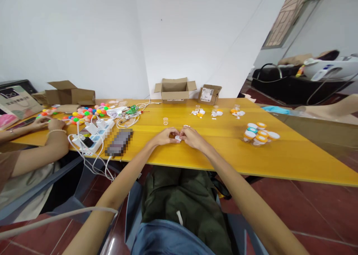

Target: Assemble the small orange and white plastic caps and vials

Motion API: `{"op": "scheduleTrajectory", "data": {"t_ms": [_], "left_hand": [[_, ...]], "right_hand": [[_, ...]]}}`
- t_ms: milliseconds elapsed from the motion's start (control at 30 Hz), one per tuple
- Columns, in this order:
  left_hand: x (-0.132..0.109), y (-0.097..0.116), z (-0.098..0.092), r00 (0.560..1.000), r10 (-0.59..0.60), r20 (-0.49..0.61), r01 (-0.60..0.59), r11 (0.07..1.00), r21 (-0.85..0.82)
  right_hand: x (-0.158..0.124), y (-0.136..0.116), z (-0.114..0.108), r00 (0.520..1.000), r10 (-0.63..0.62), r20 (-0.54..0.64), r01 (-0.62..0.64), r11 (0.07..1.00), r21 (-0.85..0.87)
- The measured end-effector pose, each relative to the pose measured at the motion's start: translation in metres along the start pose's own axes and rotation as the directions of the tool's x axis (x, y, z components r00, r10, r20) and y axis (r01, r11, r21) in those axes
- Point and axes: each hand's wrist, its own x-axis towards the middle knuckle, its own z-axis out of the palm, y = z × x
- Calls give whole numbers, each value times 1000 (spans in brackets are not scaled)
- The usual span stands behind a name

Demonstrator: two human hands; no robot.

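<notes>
My left hand (167, 136) and my right hand (191, 137) meet over the table near its front edge. Between their fingertips is a small round white plastic piece (178, 138), perhaps part of a lid, and both hands pinch it. Another small white piece (187, 126) shows just behind my right fingers; whether it touches them I cannot tell. Beyond my left hand a small clear plastic cup (165, 120) stands on the yellow table (218, 154).
Several clear jars with orange, white and teal lids (258, 134) cluster at right. Small piles of white and orange parts (199, 112) lie farther back, before an open cardboard box (175, 91). A power strip (97, 137) and phone (119, 142) are left, near a co-worker's arm (53, 137).
</notes>
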Motion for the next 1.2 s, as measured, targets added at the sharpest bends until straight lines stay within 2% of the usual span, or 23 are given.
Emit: {"op": "scheduleTrajectory", "data": {"t_ms": [400, 600, 867, 1200], "left_hand": [[0, -1, 0, 1000, -2, 0, 2, 1000, -8], [0, -1, 0, 1000, -1, 4, 1, 1000, -16], [1, 0, 0, 1000, 5, -1, -5, 999, -42], [1, -3, 0, 1000, 5, -1, -5, 999, -35]], "right_hand": [[-3, 5, 5, 998, -10, -57, 12, 999, 32], [-4, 1, 4, 998, 28, -50, -26, 999, 25], [-6, 1, 3, 997, -30, -72, 33, 999, 42], [-9, -1, 2, 998, -5, -70, 10, 997, 83]]}}
